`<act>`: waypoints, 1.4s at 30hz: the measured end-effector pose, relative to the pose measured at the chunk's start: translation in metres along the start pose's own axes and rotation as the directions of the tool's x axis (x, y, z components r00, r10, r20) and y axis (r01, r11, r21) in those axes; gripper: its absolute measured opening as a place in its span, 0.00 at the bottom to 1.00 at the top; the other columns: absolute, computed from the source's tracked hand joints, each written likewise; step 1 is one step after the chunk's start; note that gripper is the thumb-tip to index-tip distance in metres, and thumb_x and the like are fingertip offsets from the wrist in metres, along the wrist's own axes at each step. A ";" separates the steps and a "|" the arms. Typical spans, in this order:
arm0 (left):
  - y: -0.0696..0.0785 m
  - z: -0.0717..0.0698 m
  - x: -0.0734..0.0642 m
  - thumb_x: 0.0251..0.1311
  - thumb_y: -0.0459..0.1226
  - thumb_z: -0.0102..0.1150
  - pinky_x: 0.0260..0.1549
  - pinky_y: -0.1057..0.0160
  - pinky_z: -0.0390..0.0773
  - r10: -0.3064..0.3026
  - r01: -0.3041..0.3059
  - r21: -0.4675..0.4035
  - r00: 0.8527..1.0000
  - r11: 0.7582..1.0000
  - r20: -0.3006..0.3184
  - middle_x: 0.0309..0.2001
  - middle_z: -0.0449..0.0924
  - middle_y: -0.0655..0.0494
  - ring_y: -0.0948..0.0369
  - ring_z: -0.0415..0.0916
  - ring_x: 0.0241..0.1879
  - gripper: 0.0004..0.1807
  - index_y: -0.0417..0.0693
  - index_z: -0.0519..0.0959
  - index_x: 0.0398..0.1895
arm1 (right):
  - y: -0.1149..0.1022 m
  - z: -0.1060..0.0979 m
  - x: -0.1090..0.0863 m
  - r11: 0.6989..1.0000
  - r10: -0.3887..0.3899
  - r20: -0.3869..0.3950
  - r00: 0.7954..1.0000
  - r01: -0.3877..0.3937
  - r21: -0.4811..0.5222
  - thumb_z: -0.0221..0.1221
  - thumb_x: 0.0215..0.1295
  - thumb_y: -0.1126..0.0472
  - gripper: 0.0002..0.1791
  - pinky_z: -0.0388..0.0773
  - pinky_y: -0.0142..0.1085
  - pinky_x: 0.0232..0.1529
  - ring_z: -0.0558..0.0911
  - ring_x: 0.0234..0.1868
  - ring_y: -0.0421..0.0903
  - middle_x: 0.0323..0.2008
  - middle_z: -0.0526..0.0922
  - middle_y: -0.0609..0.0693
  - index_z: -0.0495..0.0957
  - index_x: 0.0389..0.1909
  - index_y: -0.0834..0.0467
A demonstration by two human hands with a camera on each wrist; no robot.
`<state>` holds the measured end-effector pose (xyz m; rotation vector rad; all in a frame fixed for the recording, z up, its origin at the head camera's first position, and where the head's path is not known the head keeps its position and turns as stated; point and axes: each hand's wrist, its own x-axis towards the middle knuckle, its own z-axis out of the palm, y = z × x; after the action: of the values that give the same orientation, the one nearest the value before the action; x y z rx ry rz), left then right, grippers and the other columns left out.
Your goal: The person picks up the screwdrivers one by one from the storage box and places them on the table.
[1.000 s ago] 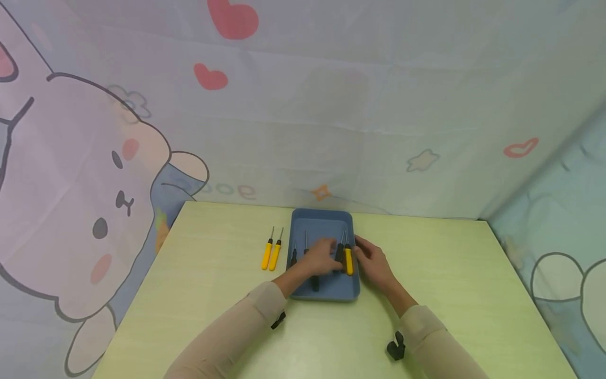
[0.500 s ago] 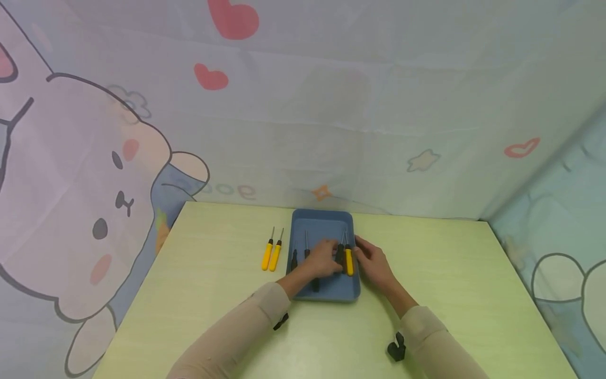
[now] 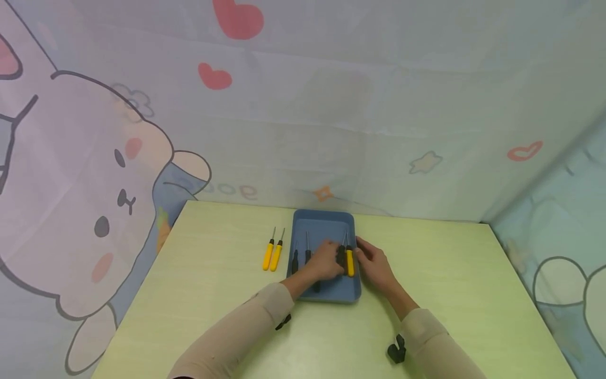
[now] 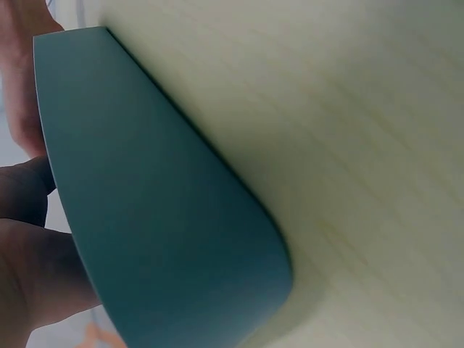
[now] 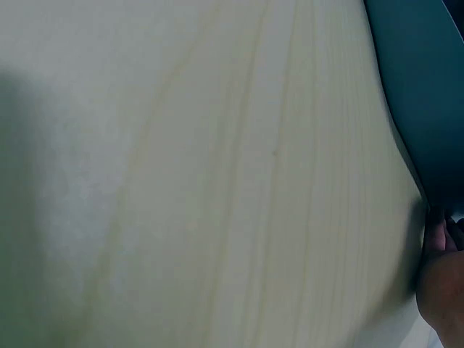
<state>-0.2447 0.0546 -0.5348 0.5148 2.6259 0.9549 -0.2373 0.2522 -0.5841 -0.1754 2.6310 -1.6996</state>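
A blue tray (image 3: 326,216) holds several screwdrivers. My left hand (image 3: 324,261) reaches into it, its fingers curled on the handle of a black screwdriver (image 3: 341,255). Right beside that one lies a yellow-handled screwdriver (image 3: 350,262). Other dark screwdrivers lie to the left: a short one (image 3: 295,260) by the left wall, and a longer one (image 3: 307,255) partly under my left hand. My right hand (image 3: 375,266) rests against the tray's right side, fingertips at the rim. In the left wrist view the tray wall (image 4: 159,196) hides the screwdrivers.
Two yellow screwdrivers, one farther left (image 3: 268,255) and one nearer the tray (image 3: 276,256), lie side by side on the pale wooden table (image 3: 213,252). A printed cloth (image 3: 326,126) hangs behind the table's back edge.
My left hand has moved slightly right and its fingers have closed in on the black screwdriver. My right hand stays at the tray's side. The view has shifted a little.
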 end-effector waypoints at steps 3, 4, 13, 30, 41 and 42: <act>0.001 -0.001 0.001 0.60 0.35 0.74 0.68 0.48 0.74 -0.013 0.013 -0.014 1.000 1.000 0.005 0.73 0.67 0.38 0.46 0.72 0.68 0.42 0.35 0.68 0.77 | -0.002 -0.001 0.000 1.000 -0.003 0.002 1.000 0.003 0.000 0.53 0.84 0.59 0.27 0.66 0.55 0.74 0.71 0.75 0.61 0.74 0.71 0.64 0.67 0.78 0.66; 0.001 -0.001 0.001 0.60 0.35 0.74 0.68 0.49 0.74 -0.017 0.017 -0.021 1.000 1.000 0.006 0.73 0.67 0.38 0.46 0.72 0.68 0.42 0.35 0.68 0.77 | -0.003 -0.001 0.000 1.000 -0.006 0.001 1.000 0.006 -0.003 0.53 0.84 0.59 0.27 0.66 0.55 0.74 0.71 0.75 0.61 0.74 0.71 0.64 0.67 0.78 0.66; -0.001 0.000 0.006 0.57 0.33 0.75 0.60 0.53 0.80 -0.006 0.007 -0.049 1.000 0.999 0.014 0.62 0.79 0.41 0.52 0.78 0.56 0.34 0.35 0.77 0.68 | -0.050 -0.010 -0.016 1.000 0.024 0.061 0.998 -0.024 0.000 0.52 0.84 0.64 0.27 0.67 0.55 0.74 0.69 0.75 0.65 0.74 0.68 0.70 0.64 0.76 0.73; 0.002 -0.013 -0.001 0.61 0.34 0.72 0.61 0.49 0.79 -0.031 0.045 -0.177 0.996 0.983 0.081 0.62 0.82 0.39 0.50 0.80 0.58 0.34 0.30 0.75 0.70 | -0.036 -0.005 -0.010 0.999 0.045 0.054 0.998 -0.046 0.007 0.51 0.84 0.64 0.27 0.67 0.55 0.73 0.70 0.75 0.65 0.74 0.68 0.69 0.63 0.77 0.72; -0.003 -0.020 -0.004 0.67 0.35 0.65 0.62 0.48 0.79 -0.026 0.084 -0.356 0.986 0.931 0.165 0.64 0.80 0.38 0.50 0.79 0.59 0.33 0.29 0.71 0.72 | 0.000 0.000 -0.001 1.000 0.019 0.002 1.000 -0.019 0.016 0.52 0.84 0.60 0.28 0.68 0.53 0.73 0.72 0.74 0.61 0.75 0.71 0.64 0.66 0.78 0.66; -0.003 -0.020 -0.004 0.68 0.35 0.65 0.62 0.48 0.79 -0.024 0.085 -0.369 0.985 0.925 0.168 0.64 0.80 0.38 0.50 0.79 0.59 0.33 0.29 0.71 0.73 | 0.001 0.000 -0.001 1.000 0.020 0.002 1.000 -0.020 0.012 0.52 0.84 0.60 0.28 0.69 0.53 0.73 0.72 0.74 0.60 0.74 0.71 0.64 0.66 0.78 0.66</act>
<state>-0.2497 0.0394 -0.5217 0.3997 2.2256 1.3003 -0.2368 0.2523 -0.5851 -0.1503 2.6112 -1.7085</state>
